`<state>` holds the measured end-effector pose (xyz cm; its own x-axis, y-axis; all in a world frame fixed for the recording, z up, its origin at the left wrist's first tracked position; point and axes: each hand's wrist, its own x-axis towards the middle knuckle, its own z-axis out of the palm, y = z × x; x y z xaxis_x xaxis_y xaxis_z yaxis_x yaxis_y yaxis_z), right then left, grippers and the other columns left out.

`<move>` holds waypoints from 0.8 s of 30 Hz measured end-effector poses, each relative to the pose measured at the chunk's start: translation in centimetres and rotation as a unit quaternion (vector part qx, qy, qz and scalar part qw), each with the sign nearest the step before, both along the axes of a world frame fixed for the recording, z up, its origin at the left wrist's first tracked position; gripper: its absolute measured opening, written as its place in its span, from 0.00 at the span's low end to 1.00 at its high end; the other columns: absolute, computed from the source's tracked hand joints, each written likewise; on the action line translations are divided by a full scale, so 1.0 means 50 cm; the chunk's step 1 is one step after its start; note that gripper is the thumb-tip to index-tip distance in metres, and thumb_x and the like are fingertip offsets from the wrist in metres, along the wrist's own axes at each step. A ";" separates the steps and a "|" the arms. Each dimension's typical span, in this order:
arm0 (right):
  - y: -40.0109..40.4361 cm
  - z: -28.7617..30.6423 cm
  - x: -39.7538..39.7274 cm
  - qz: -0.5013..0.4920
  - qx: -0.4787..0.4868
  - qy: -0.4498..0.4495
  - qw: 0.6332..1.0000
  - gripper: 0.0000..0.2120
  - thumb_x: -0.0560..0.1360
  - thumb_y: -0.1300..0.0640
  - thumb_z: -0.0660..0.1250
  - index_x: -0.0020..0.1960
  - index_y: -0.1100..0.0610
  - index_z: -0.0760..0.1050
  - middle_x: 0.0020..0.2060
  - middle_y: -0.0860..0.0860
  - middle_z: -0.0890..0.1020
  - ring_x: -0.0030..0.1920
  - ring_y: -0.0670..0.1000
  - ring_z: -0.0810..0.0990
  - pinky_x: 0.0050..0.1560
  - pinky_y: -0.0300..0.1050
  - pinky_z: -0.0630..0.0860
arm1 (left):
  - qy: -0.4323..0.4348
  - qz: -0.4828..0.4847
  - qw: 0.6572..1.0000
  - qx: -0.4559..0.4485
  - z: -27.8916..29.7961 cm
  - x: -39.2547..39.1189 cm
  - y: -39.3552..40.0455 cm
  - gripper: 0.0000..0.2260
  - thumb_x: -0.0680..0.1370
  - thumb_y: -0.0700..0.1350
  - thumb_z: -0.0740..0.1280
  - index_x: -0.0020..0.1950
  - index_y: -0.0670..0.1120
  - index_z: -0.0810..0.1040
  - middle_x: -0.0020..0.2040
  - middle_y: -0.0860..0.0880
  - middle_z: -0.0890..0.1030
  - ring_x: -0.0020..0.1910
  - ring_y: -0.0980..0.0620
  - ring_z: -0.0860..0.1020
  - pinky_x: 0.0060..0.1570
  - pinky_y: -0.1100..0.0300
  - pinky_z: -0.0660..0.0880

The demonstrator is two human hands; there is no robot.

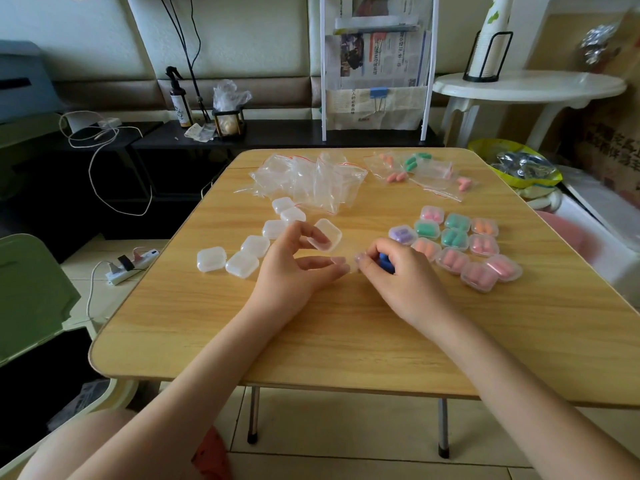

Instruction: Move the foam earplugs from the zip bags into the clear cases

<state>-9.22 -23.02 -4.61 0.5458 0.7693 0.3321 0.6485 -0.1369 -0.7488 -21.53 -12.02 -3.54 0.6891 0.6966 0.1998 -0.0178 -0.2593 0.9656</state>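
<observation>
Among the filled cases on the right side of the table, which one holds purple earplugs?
The purple case, at the left end of the filled group, nearest the right hand. All the others there hold pink, green or orange earplugs.

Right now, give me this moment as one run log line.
left hand: holds open clear case | right hand: grips blue earplugs | filled cases: right | empty cases: left
</observation>
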 end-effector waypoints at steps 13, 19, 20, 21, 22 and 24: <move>-0.004 0.001 0.005 -0.040 0.097 -0.081 0.991 0.09 0.76 0.63 0.67 0.39 0.62 0.72 0.30 0.42 0.71 0.35 0.38 0.73 0.34 0.29 0.66 | 0.047 -0.065 0.996 -0.030 0.007 -0.005 -0.004 0.14 0.75 0.35 0.69 0.57 0.49 0.77 0.46 0.48 0.85 0.44 0.47 0.83 0.46 0.59 0.80; -0.002 -0.005 0.007 -0.047 0.096 -0.080 0.991 0.07 0.77 0.59 0.66 0.41 0.58 0.73 0.32 0.45 0.74 0.38 0.43 0.74 0.35 0.31 0.67 | 0.042 -0.245 0.957 -0.148 0.020 -0.011 -0.006 0.22 0.73 0.35 0.69 0.66 0.49 0.73 0.56 0.40 0.82 0.54 0.44 0.81 0.54 0.54 0.78; -0.001 -0.005 0.008 -0.052 0.090 -0.079 0.991 0.06 0.77 0.60 0.66 0.41 0.58 0.73 0.32 0.46 0.75 0.39 0.43 0.74 0.36 0.31 0.67 | 0.048 -0.267 0.951 -0.150 0.019 -0.012 -0.004 0.24 0.72 0.36 0.69 0.66 0.50 0.73 0.58 0.41 0.81 0.56 0.44 0.81 0.56 0.53 0.77; -0.001 -0.005 0.009 -0.057 0.083 -0.076 0.992 0.06 0.77 0.60 0.66 0.41 0.57 0.73 0.33 0.47 0.76 0.39 0.44 0.75 0.36 0.31 0.68 | 0.053 -0.283 0.946 -0.151 0.017 -0.011 -0.002 0.24 0.72 0.36 0.69 0.67 0.50 0.73 0.60 0.41 0.80 0.58 0.45 0.80 0.58 0.53 0.76; -0.002 -0.004 0.008 -0.058 0.079 -0.070 0.993 0.06 0.77 0.61 0.65 0.42 0.57 0.73 0.33 0.47 0.76 0.39 0.43 0.75 0.36 0.31 0.68 | 0.054 -0.293 0.942 -0.157 0.017 -0.011 0.000 0.25 0.72 0.37 0.69 0.67 0.49 0.73 0.62 0.42 0.79 0.59 0.45 0.79 0.59 0.53 0.76; -0.004 0.000 0.005 -0.048 0.080 -0.038 0.995 0.06 0.79 0.61 0.62 0.43 0.56 0.74 0.33 0.46 0.76 0.37 0.41 0.75 0.35 0.31 0.68 | 0.046 -0.296 0.938 -0.175 0.017 -0.012 0.003 0.24 0.72 0.37 0.68 0.68 0.46 0.73 0.64 0.43 0.77 0.59 0.44 0.79 0.58 0.53 0.76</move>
